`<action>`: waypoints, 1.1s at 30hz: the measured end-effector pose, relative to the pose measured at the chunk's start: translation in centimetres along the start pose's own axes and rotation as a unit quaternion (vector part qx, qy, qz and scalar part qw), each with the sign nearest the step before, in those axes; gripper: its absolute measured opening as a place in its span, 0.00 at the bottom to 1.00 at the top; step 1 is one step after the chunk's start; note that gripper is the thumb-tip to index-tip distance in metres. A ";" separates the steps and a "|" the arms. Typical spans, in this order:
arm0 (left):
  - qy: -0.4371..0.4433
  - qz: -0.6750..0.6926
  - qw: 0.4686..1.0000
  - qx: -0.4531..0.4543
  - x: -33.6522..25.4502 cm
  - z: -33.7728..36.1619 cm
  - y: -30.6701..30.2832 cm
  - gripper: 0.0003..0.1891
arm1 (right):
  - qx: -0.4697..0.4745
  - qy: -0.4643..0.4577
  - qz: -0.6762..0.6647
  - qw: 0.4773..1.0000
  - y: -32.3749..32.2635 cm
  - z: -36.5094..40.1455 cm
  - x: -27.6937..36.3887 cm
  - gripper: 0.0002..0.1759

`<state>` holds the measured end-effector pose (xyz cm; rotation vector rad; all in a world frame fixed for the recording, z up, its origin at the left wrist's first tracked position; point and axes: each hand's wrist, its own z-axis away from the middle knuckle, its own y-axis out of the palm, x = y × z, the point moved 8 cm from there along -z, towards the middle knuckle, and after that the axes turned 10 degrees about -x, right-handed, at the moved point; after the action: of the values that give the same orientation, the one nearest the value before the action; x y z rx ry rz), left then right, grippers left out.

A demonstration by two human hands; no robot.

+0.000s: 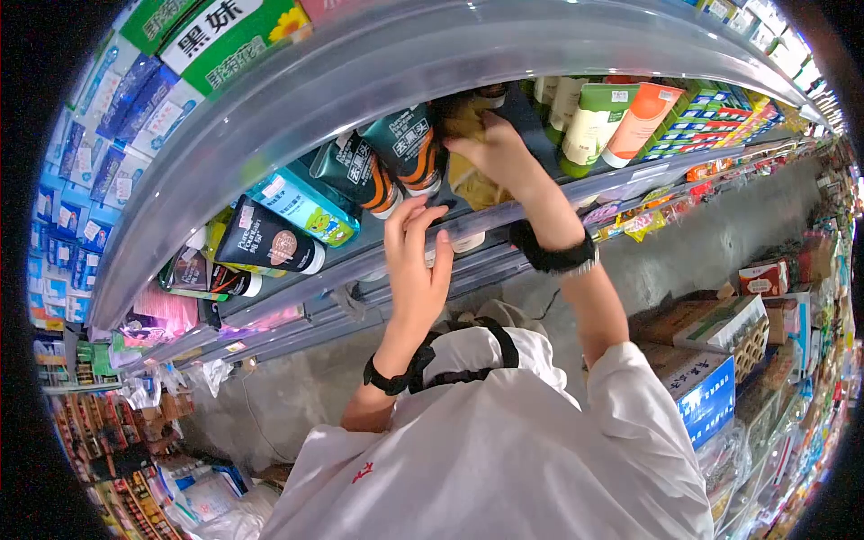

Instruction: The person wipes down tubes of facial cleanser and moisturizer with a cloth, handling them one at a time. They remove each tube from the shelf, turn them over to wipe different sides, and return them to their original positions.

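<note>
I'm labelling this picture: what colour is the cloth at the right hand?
The cloth is a dull mustard yellow, seen best in the head view.

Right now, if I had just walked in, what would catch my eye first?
Probably the right hand on a crumpled yellowish-brown cloth among the tubes, with the left hand by the shelf's front edge. Next, perhaps, the bright orange tube to the right of the cloth, standing beside a green one.

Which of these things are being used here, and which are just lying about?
Apparently in use:
yellowish cloth, gripped by the right hand
shelf, under the cloth
left hand, empty, at the shelf's front edge

Apparently just there:
green tube, orange tube
blue-sided box
</note>
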<state>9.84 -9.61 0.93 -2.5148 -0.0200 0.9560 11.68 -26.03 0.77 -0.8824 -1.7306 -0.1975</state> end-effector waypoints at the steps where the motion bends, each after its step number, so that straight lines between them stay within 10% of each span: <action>1: 0.021 -0.007 1.000 -0.005 -1.0 -0.5 -0.2 0.12 | -0.014 0.037 -0.015 0.999 -0.5 0.5 -0.1 0.13; 6: -0.015 0.126 0.992 -0.022 -1.4 -3.5 2.3 0.12 | -0.140 0.090 -0.149 0.975 -5.8 7.8 4.6 0.13; 12: 0.038 -0.030 0.999 -0.013 -2.0 -8.7 9.6 0.30 | 0.062 0.237 -0.225 0.943 -6.7 14.4 4.0 0.10; 33: 0.021 -0.216 0.976 0.003 4.9 -12.9 13.4 0.16 | 0.070 0.367 -0.251 0.893 -12.7 18.5 -4.1 0.10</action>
<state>19.82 -26.09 0.86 -2.3792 -0.5267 0.7203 -10.17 -26.83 -5.71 -0.1737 -1.1911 -0.6533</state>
